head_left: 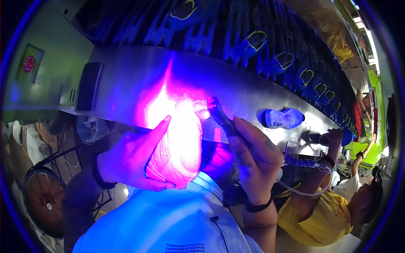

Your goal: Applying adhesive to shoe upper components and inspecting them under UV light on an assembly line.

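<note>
My left hand (135, 158) grips a shoe sole (179, 156) by its edge, thumb along one side and fingers under the heel end. Bright pink-violet glare washes out most of its surface, though curved ridges show along the lower side wall. From the right, my right hand (257, 162) holds a brush (221, 116) by its dark handle. Its pale head meets or nearly touches the sole's right edge; the glare hides which. Another pale bluish sole (284, 118) lies on the metal ledge (236, 90) to the right.
Beyond the ledge runs a dark slatted conveyor (211, 40) carrying several shoes (255, 41). A green machine panel with a red button (28, 63) stands at left, above a round fan (45, 202). A co-worker in yellow (322, 215) works at right, near a clear hose (310, 194).
</note>
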### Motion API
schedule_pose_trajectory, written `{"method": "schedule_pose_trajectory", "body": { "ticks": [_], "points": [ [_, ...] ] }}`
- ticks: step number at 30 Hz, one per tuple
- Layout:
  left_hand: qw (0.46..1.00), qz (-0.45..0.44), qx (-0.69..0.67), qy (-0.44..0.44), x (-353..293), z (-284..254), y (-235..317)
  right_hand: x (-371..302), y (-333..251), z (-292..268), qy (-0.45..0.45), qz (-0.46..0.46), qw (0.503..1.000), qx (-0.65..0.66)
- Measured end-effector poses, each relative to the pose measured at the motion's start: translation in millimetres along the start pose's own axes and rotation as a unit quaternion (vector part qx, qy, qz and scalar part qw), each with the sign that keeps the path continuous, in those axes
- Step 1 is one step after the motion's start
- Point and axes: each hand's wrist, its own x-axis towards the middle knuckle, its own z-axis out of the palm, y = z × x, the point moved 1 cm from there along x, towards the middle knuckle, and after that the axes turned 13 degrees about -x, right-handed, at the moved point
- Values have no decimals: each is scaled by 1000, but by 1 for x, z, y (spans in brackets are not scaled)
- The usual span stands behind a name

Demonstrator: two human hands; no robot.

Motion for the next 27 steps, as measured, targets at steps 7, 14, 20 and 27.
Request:
{"method": "schedule_pose_trajectory", "body": {
  "ticks": [7, 14, 20, 27],
  "points": [
    [999, 28, 11, 22, -4, -5, -5, -13, 11, 3, -32, 5, 999, 25],
    [982, -152, -108, -14, -4, -11, -7, -28, 19, 17, -33, 42, 998, 36],
    [924, -199, -314, 87, -8, 1, -10, -53, 21, 29, 10, -12, 1000, -10],
    [965, -155, -208, 35, -4, -7, -14, -41, 25, 25, 21, -65, 994, -88]
  ]
}}
